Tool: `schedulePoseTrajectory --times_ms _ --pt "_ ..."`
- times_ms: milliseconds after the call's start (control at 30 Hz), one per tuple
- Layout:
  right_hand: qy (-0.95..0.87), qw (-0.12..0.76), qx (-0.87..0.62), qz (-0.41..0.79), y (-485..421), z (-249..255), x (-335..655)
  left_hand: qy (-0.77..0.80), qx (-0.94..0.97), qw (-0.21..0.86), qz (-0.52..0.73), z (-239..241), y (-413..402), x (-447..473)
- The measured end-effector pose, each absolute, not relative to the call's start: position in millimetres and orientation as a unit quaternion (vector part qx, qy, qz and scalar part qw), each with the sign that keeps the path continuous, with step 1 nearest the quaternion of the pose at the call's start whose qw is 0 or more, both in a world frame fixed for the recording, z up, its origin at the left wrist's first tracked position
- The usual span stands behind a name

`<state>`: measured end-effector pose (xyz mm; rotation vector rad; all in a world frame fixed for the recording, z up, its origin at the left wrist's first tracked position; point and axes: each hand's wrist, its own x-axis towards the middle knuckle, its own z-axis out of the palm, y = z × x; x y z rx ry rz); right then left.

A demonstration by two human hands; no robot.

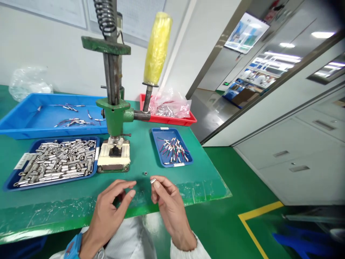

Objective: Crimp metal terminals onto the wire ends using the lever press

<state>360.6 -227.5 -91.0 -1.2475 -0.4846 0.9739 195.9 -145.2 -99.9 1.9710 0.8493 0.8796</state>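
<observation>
My right hand (167, 203) is closed in a pinch on a small metal tube (153, 181) above the front edge of the green table (140, 151). My left hand (111, 208) hovers beside it with its fingers apart and curled, holding nothing I can see. A tiny metal ring (145, 173) lies on the table just beyond both hands. A green hand press (115, 111) with a yellow-wrapped lever (157, 48) stands behind them, on a white base fixture (113, 154).
A blue tray (12, 178) of several metal tubes sits at left. A larger blue tray (24, 118) holds a few wired parts. A small blue tray (157, 138) of coloured wired parts lies right of the press. A red tray (172, 120) with plastic bags stands behind.
</observation>
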Motion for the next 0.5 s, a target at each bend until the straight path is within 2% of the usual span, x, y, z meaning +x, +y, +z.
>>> schedulePoseTrajectory --times_ms 167,500 --pt "-0.08 0.735 -0.394 0.546 -227 -78 344 0.347 0.777 0.386 0.357 -96 -139 177" --pt "-0.015 0.73 -0.369 0.576 -212 -84 329 0.448 0.748 0.324 0.368 -92 -111 124"
